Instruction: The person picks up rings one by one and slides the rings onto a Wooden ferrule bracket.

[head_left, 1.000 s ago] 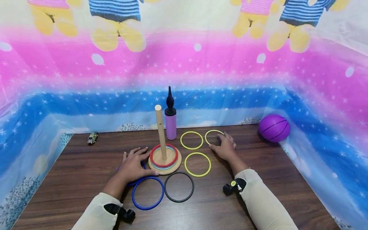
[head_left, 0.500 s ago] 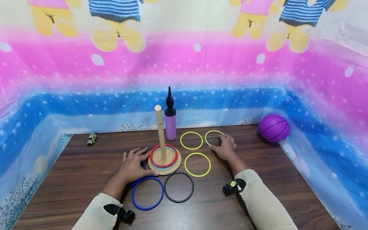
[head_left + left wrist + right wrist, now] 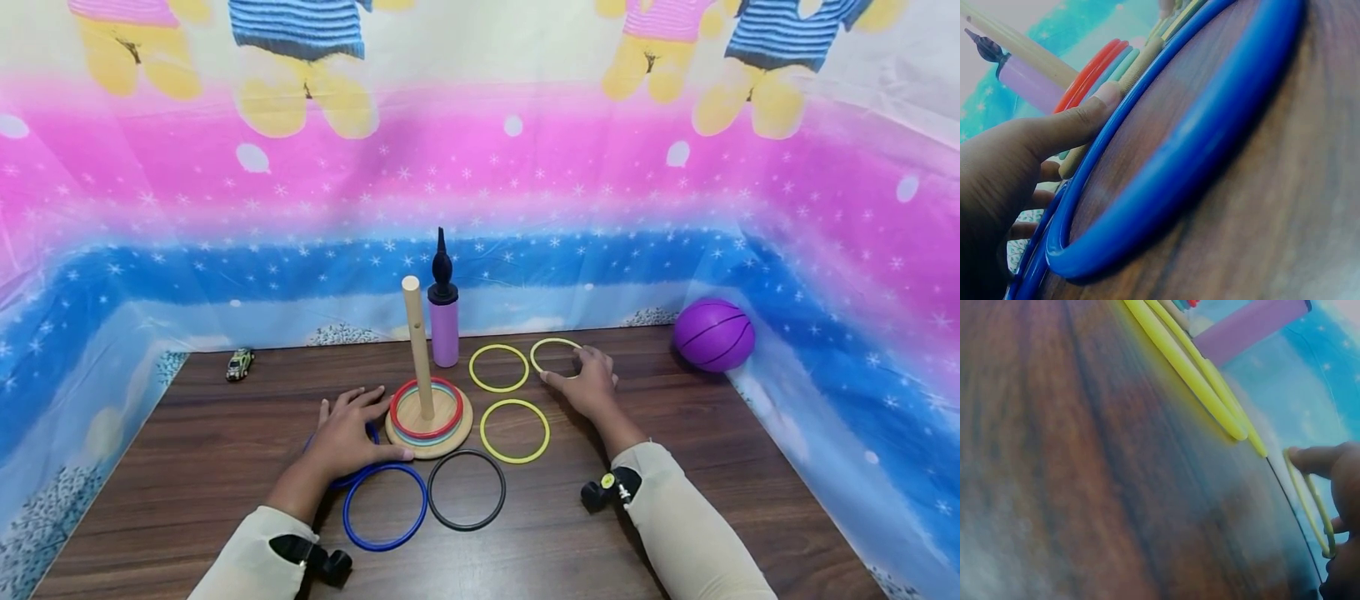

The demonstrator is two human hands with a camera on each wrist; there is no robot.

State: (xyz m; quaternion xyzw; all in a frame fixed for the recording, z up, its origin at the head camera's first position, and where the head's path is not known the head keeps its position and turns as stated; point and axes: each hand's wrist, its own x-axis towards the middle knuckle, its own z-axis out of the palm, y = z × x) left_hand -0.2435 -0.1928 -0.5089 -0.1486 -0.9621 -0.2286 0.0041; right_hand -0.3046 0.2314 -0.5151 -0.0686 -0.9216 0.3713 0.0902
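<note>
A wooden peg stand [image 3: 450, 429] carries a red ring [image 3: 426, 407] over teal ones. My left hand [image 3: 348, 433] lies flat on the table over a blue ring [image 3: 352, 477]. Its thumb [image 3: 1107, 97] touches the stand's base. A second blue ring [image 3: 385, 504] lies just in front of it and fills the left wrist view [image 3: 1197, 144]. My right hand [image 3: 588, 383] rests on the far right yellow ring [image 3: 551, 346]. In the right wrist view that yellow ring [image 3: 1310, 497] sits between thumb and fingers.
On the brown table [image 3: 187, 467] lie a black ring [image 3: 467, 487] and two more yellow rings [image 3: 498, 367] [image 3: 514, 429]. A purple pump [image 3: 444, 321] stands behind the peg. A purple ball [image 3: 712, 333] sits far right, a toy car [image 3: 240, 363] far left.
My right hand has crept slightly along the yellow ring. The left hand and the other rings have not moved.
</note>
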